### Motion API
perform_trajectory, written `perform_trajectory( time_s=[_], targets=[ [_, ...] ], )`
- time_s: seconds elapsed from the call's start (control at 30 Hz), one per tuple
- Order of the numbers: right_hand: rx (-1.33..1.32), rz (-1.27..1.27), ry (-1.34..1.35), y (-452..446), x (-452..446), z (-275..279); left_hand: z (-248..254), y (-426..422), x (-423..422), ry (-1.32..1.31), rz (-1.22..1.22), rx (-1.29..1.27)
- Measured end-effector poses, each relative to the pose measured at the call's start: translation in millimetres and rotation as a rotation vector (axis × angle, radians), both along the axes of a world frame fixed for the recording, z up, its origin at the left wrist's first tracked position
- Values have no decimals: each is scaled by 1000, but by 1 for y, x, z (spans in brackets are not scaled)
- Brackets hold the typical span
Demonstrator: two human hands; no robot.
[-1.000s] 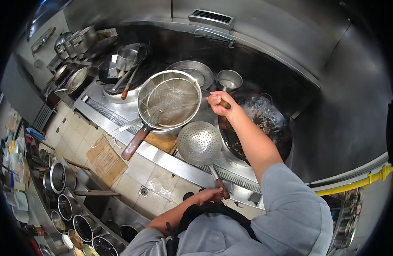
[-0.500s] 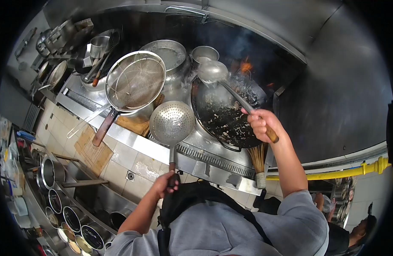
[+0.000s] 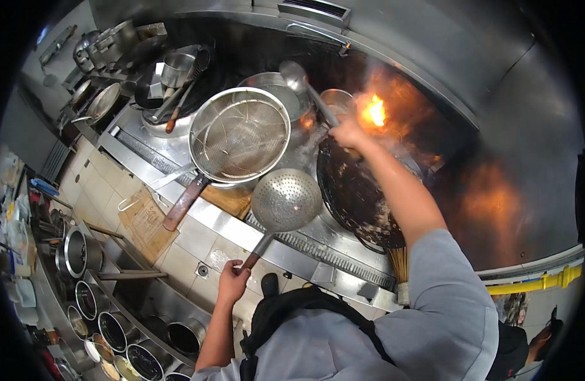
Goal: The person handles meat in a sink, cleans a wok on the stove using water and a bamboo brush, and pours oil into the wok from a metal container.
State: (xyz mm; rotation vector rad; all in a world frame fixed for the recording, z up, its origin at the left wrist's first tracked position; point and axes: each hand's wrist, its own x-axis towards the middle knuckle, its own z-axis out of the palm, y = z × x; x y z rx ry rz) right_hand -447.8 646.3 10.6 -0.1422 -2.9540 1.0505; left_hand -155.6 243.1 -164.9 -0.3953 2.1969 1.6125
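Note:
My left hand [image 3: 233, 281] is closed around the wooden handle of a perforated skimmer [image 3: 287, 200], whose bowl lies in front of the wok's left side. My right hand [image 3: 349, 132] grips a ladle [image 3: 293, 76] by its handle; the ladle's bowl is over or beside a large metal pot [image 3: 249, 80] at the back. Below my right forearm sits a dark wok [image 3: 346, 184] with small pale bits of food clinging inside. The forearm hides part of it. A wire-mesh strainer [image 3: 241, 130] rests left of the skimmer on a container.
Tall flames [image 3: 374, 111] rise behind the wok. A smaller pot [image 3: 338, 97] stands near the ladle. A bamboo brush [image 3: 400, 273] is at the range's front right. Several pots [image 3: 114, 330] fill the shelf at lower left. Another person [image 3: 527, 346] is at lower right.
My right hand has swung the ladle up and left, from above the wok to the back pot. The flames have grown much larger. The skimmer stays in my left hand, and the whole view has shifted.

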Motion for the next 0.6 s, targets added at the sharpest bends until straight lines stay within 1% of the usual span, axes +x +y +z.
perform_trajectory(
  time_s=[0.07, 0.13, 0.17, 0.2, 0.23, 0.27, 0.3, 0.33, 0.4, 0.43, 0.47, 0.53, 0.57, 0.6],
  targets=[
    [334, 90, -154, -31, -49, -28, 17, -2, 4, -31, 38, 60],
    [-535, -166, -461, -68, -45, -26, 23, -9, 8, -34, 20, 100],
    [-1189, -288, -693, -66, -53, -35, 26, -10, 11, 21, 23, 12],
    [-1196, -282, -690, -65, -51, -38, 30, -11, 13, 75, 23, -72],
    [-1503, -271, -693, -60, -46, -44, 35, -13, 13, 79, 23, -76],
    [-1810, -255, -684, -58, -36, -42, 40, -13, 13, 175, 38, -201],
    [-1893, -317, -694, -51, -23, -40, 46, -14, 14, 271, 50, -325],
    [-1899, -316, -683, -45, -8, -37, 54, -13, 11, 278, 43, -326],
    [-2128, -190, -755, -25, 27, -34, 76, -9, 0, 502, -8, -454],
    [-2128, -110, -740, -15, 45, -30, 89, -3, -6, 565, -25, -456],
    [-2137, -121, -720, -7, 65, -21, 94, 4, -12, 568, -44, -452],
    [-2174, -35, -666, 10, 108, 4, 101, 22, -24, 613, -112, -348],
    [-2125, -43, -627, 19, 130, 20, 104, 35, -29, 632, -151, -271],
    [-2198, 5, -667, 31, 151, 30, 114, 51, -31, 612, -182, -220]
  ],
)
